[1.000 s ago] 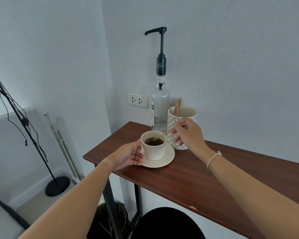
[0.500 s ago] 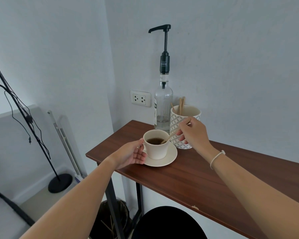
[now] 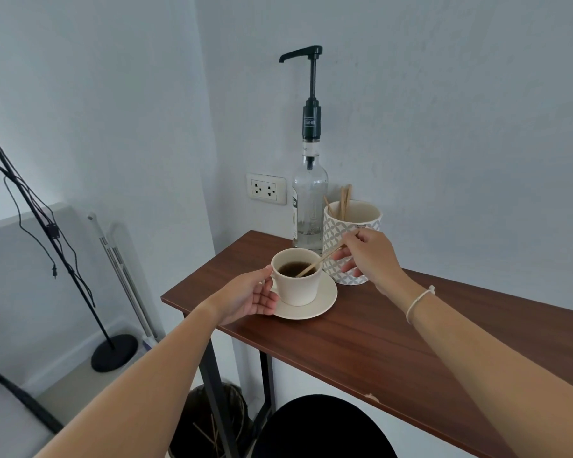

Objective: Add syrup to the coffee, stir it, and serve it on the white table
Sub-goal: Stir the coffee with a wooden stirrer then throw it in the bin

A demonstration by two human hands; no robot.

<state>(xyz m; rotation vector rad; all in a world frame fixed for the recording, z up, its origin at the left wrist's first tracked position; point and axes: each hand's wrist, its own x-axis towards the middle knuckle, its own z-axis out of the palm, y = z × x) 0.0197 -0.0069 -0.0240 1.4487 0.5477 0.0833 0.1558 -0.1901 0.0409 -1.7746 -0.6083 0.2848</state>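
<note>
A cream cup (image 3: 298,289) of dark coffee stands on a cream saucer (image 3: 321,304) near the left end of the brown wooden table (image 3: 394,352). My left hand (image 3: 250,297) grips the cup at its handle side. My right hand (image 3: 372,256) pinches a wooden stir stick (image 3: 316,264) whose lower end dips into the coffee. Behind the cup stands a clear glass syrup bottle (image 3: 309,206) with a tall black pump (image 3: 306,57), nearly empty.
A patterned mug (image 3: 351,241) holding more wooden sticks stands right of the bottle, behind my right hand. A wall socket (image 3: 266,189) is left of the bottle. A black stand with cables (image 3: 47,233) is at left; a round black stool (image 3: 323,428) and a bin (image 3: 212,424) are below the table.
The stick's tip has shifted inside the cup as my right hand moved slightly to the right and up. My left hand stays on the cup. The camera has drifted a little.
</note>
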